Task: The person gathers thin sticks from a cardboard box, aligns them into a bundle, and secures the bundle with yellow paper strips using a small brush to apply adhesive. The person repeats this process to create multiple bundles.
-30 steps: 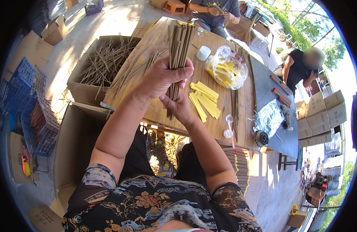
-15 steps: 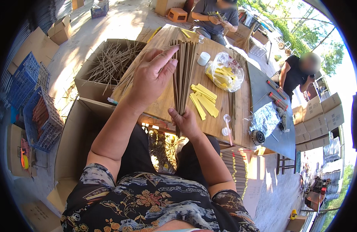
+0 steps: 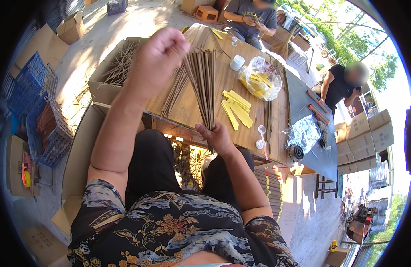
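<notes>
My right hand (image 3: pixel 218 138) is closed round the lower end of a bundle of brown incense sticks (image 3: pixel 203 82), held upright and fanning out toward the top. My left hand (image 3: pixel 157 60) is raised at the upper left of the bundle, its fingers curled together and slightly blurred. One stick at the bundle's left side leans toward those fingertips; whether they grip it is hard to make out. More loose sticks (image 3: pixel 175 92) lie on the wooden table (image 3: pixel 201 39) below my left hand. Yellow paper strips (image 3: pixel 237 109) lie right of the bundle.
A clear plastic bag of yellow strips (image 3: pixel 260 79), a white jar (image 3: pixel 236 62) and a small spoon (image 3: pixel 262 138) sit on the table. A cardboard box of loose sticks (image 3: pixel 116 71) stands left. Crumpled foil (image 3: pixel 303 135) lies on the grey side table. Two people sit beyond.
My left hand has moved up and left, away from the bundle's top, and its fingers have curled in. The bundle's top now spreads further left. My right hand keeps its grip.
</notes>
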Tool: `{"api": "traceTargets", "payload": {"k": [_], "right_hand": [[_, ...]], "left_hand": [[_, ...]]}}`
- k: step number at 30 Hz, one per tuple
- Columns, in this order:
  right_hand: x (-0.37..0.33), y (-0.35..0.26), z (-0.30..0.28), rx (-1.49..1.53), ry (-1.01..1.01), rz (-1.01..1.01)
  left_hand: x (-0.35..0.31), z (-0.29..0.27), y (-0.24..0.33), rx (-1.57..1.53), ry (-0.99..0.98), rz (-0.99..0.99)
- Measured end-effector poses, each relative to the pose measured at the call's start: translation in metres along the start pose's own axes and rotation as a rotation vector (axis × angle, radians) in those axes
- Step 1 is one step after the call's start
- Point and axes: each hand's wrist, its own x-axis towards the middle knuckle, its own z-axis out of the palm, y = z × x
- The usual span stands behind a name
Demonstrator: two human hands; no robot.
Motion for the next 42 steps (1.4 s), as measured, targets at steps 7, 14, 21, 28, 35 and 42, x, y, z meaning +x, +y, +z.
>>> {"api": "traceTargets", "payload": {"k": [7, 14, 21, 28, 35, 42], "right_hand": [[-0.001, 0.024, -0.007, 0.044, -0.034, 0.129], [0.002, 0.013, 0.001, 0.366, -0.141, 0.223], [0.004, -0.018, 0.007, 0.764, -0.317, 0.273], [-0.004, -0.028, 0.011, 0.88, -0.427, 0.249], [-0.008, -0.034, 0.021, 0.97, -0.598, 0.416], [-0.019, -0.037, 0.017, 0.69, -0.425, 0.349]], "left_hand": [[0.047, -0.132, 0.043, -0.02, 0.529, 0.424], [0.059, -0.189, -0.048, 0.19, 0.734, 0.421], [0.015, -0.071, -0.111, 0.307, 0.416, -0.193], [0.009, -0.078, -0.113, 0.091, 0.519, -0.391], [-0.047, 0.02, -0.069, -0.997, -0.135, -0.573], [-0.057, 0.034, -0.072, -0.977, -0.061, -0.598]]}}
